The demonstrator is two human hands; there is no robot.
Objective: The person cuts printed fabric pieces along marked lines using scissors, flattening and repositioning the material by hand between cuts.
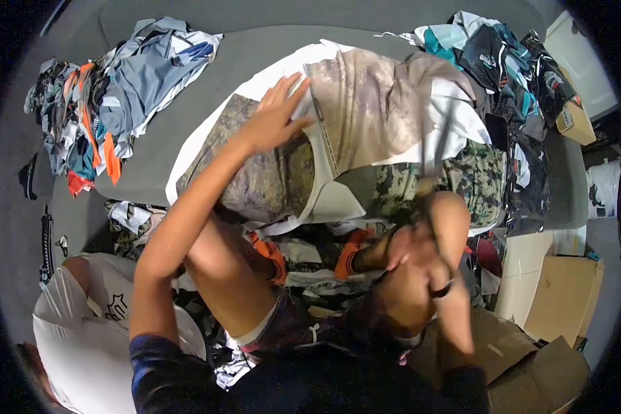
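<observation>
My left hand [276,121] lies with its fingers stretched out on a camouflage fabric piece [248,179] and the white cloth under it, near a narrow dotted edge strip [326,141]. Just right of that strip spreads a beige-brown mottled fabric [366,103]. In my right hand [421,255], above my right knee, the fingers are curled round what look like scissors [436,148]. Their two long dark blades point away from me and are smeared by motion; the handles are mostly hidden. Green digital-camouflage fabric [472,176] lies beyond that hand.
Heaped cloth pieces lie on the grey sofa [241,58]: a grey and orange pile [131,90] at left, a teal and black pile [497,58] at right. A stuffed white sack [83,338] stands at lower left. Cardboard boxes [562,297] are at right. More fabric covers the floor between my feet.
</observation>
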